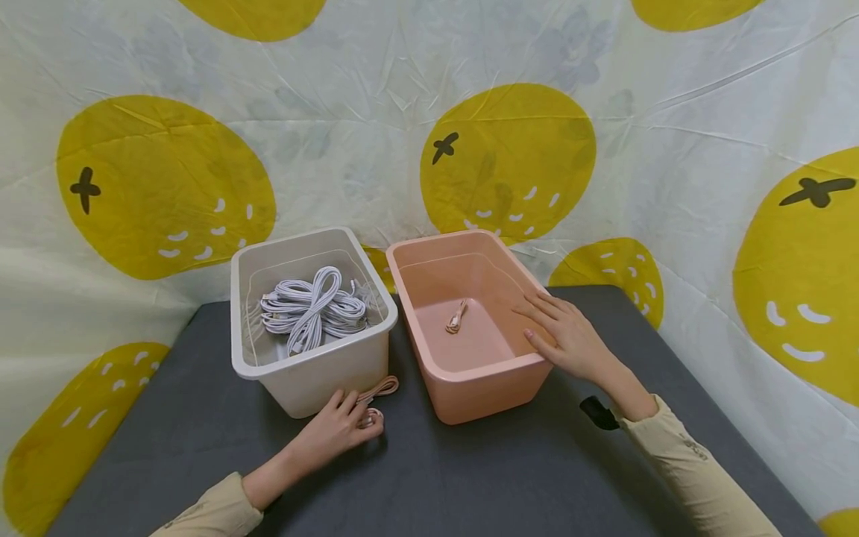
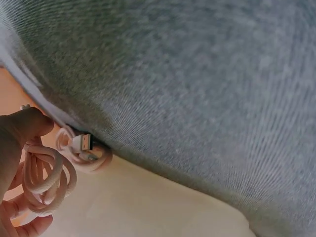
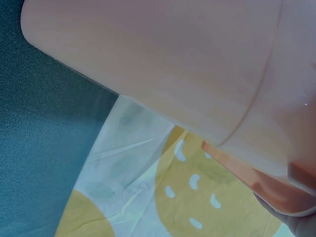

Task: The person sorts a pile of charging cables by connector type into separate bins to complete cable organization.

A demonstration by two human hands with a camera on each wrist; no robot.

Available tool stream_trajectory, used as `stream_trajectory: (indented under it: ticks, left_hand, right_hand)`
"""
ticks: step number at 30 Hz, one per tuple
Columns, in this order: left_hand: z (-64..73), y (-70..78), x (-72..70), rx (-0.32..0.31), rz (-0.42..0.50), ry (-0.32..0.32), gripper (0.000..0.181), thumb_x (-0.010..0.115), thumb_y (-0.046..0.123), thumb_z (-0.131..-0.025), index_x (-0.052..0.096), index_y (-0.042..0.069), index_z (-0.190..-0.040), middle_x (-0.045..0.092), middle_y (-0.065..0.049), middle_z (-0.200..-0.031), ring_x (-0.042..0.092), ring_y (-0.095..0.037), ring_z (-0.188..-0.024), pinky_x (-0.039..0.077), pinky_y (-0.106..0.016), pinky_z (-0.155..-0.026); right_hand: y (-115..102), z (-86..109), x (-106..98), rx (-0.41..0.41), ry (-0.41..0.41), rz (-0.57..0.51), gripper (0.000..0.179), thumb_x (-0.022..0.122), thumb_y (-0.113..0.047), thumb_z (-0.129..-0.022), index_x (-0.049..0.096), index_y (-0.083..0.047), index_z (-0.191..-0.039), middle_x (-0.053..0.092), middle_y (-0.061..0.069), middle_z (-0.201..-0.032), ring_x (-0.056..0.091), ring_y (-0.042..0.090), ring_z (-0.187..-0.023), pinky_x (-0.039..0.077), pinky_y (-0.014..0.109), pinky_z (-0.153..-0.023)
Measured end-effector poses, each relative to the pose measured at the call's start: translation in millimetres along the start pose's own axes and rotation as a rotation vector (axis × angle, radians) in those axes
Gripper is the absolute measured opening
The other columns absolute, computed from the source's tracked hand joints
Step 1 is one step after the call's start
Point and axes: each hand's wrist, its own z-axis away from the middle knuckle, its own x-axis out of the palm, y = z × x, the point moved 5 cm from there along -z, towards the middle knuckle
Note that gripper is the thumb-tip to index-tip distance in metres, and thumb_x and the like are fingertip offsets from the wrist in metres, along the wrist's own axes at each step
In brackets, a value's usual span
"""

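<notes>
My left hand (image 1: 335, 426) pinches a coiled pale pink charging cable (image 2: 43, 178) just above the table, in front of the white bin. Close to its fingertips, a second pink cable (image 1: 384, 386) lies coiled by the bin's base. The left wrist view shows a USB plug (image 2: 85, 142) on that second coil. My right hand (image 1: 567, 335) rests over the right rim of the pink bin (image 1: 493, 368), fingers fairly straight and reaching over the edge. One small pink cable bundle (image 1: 456, 317) lies on the pink bin's floor.
The white bin (image 1: 312, 364) stands left of the pink one and holds several bundled white cables (image 1: 315, 306). Both sit on a dark grey cloth-covered table (image 1: 456, 477). A fabric backdrop (image 1: 349, 164) with yellow fruit shapes hangs behind.
</notes>
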Motion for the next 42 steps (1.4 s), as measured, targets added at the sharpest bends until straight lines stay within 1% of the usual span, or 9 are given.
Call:
stream_trajectory:
  ticks: [6,17,22,27,31,34,38,40,42]
  left_hand:
    - [-3.3,-4.7,-7.0,-0.005,-0.018,0.017,0.023,0.024,0.010,-0.094,0.045,0.018,-0.093,0.049,-0.004,-0.080,0.044,-0.024,-0.073,0.038,-0.038,-0.066]
    - [-12.1,-9.7,-19.6,-0.023,-0.006,0.003,0.023,0.027,0.011,-0.091,0.046,0.021,-0.097,0.052,-0.002,-0.083,0.045,-0.022,-0.075,0.037,-0.038,-0.069]
    - [-19.5,-13.8,-31.6,-0.025,-0.008,0.023,0.027,0.025,0.006,-0.092,0.047,0.020,-0.098,0.052,-0.002,-0.080,0.047,-0.023,-0.076,0.038,-0.039,-0.069]
    - [-26.1,-20.7,-42.1,-0.036,-0.005,0.033,0.035,0.019,0.003,-0.094,0.048,0.022,-0.099,0.052,-0.004,-0.080,0.048,-0.024,-0.079,0.039,-0.041,-0.072]
    - [-32.4,-27.0,-50.6,-0.044,0.036,0.046,0.039,0.018,0.001,-0.093,0.050,0.022,-0.099,0.054,-0.004,-0.081,0.048,-0.024,-0.081,0.040,-0.041,-0.072]
    - [-37.9,-32.3,-57.3,-0.050,0.076,0.049,0.034,0.026,0.001,-0.090,0.051,0.021,-0.101,0.054,-0.005,-0.082,0.049,-0.025,-0.082,0.040,-0.041,-0.073]
    - [-45.3,-39.6,-65.5,-0.066,0.122,0.007,0.030,0.044,0.003,-0.082,0.051,0.020,-0.105,0.054,-0.006,-0.085,0.048,-0.026,-0.085,0.039,-0.041,-0.075]
    - [-49.4,-43.6,-69.6,-0.075,0.125,-0.003,0.030,0.047,0.003,-0.081,0.051,0.021,-0.106,0.054,-0.005,-0.086,0.048,-0.025,-0.085,0.038,-0.040,-0.075]
    - [-54.0,-48.0,-73.9,-0.084,0.121,0.006,0.029,0.046,0.003,-0.082,0.052,0.021,-0.105,0.054,-0.005,-0.086,0.047,-0.024,-0.085,0.037,-0.039,-0.074]
  right_hand:
    - [-0.2,-0.1,-0.2,0.005,-0.001,0.001,0.040,0.052,-0.024,-0.086,0.052,-0.011,-0.125,0.044,0.018,-0.134,0.035,0.038,-0.126,0.026,0.054,-0.098]
    - [0.9,-0.3,1.0,-0.002,0.000,0.001,0.041,0.052,-0.024,-0.086,0.051,-0.012,-0.125,0.045,0.018,-0.133,0.035,0.038,-0.126,0.027,0.054,-0.098]
    - [1.5,-0.1,1.5,0.001,-0.003,0.001,0.042,0.054,-0.022,-0.085,0.051,-0.014,-0.126,0.045,0.018,-0.133,0.035,0.038,-0.126,0.027,0.054,-0.098]
    - [1.2,-0.5,1.0,0.000,-0.004,0.004,0.041,0.053,-0.022,-0.085,0.051,-0.012,-0.125,0.045,0.018,-0.133,0.035,0.038,-0.126,0.027,0.054,-0.098]
    - [1.1,-0.5,0.9,-0.001,-0.006,0.008,0.041,0.052,-0.024,-0.086,0.051,-0.012,-0.125,0.045,0.018,-0.133,0.035,0.038,-0.125,0.027,0.054,-0.098]
    - [1.2,-0.4,0.9,0.000,-0.007,0.009,0.041,0.051,-0.025,-0.087,0.051,-0.012,-0.126,0.045,0.018,-0.133,0.035,0.038,-0.125,0.027,0.054,-0.098]
    - [1.0,-0.6,1.0,0.001,-0.008,0.008,0.041,0.051,-0.025,-0.087,0.051,-0.012,-0.125,0.045,0.018,-0.133,0.035,0.038,-0.126,0.027,0.054,-0.098]
    - [1.1,-0.6,1.1,0.002,-0.009,0.008,0.041,0.052,-0.024,-0.087,0.051,-0.012,-0.125,0.044,0.018,-0.133,0.035,0.038,-0.126,0.027,0.054,-0.098]
    - [1.2,-0.5,1.2,0.003,-0.010,0.007,0.041,0.052,-0.024,-0.087,0.051,-0.012,-0.125,0.044,0.018,-0.134,0.035,0.038,-0.126,0.027,0.054,-0.098]
